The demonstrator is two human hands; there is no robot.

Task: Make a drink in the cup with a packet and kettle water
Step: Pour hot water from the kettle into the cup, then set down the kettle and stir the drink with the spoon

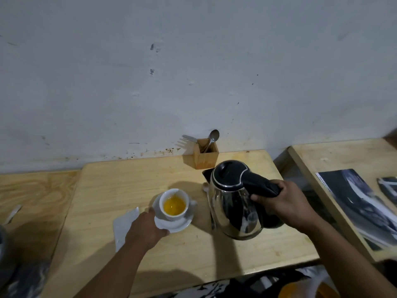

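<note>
The left hand (146, 230) reaches in from the near edge of the wooden table (193, 254) and holds the near left rim of the white saucer (174, 225), thumb and fingers closed on its edge. On the saucer stands the white cup (174, 203), upright and part-filled with yellow-orange liquid. A pale packet (124, 224) lies flat on the table just left of the saucer, partly under the hand. To the right, the right hand (285, 203) is clamped around the black handle of the steel kettle (233, 203), which stands upright beside the cup with its black lid shut. Farther back, against the wall, a small wooden box (205, 157) holds a spoon (212, 137) and a fork (190, 138).
</note>
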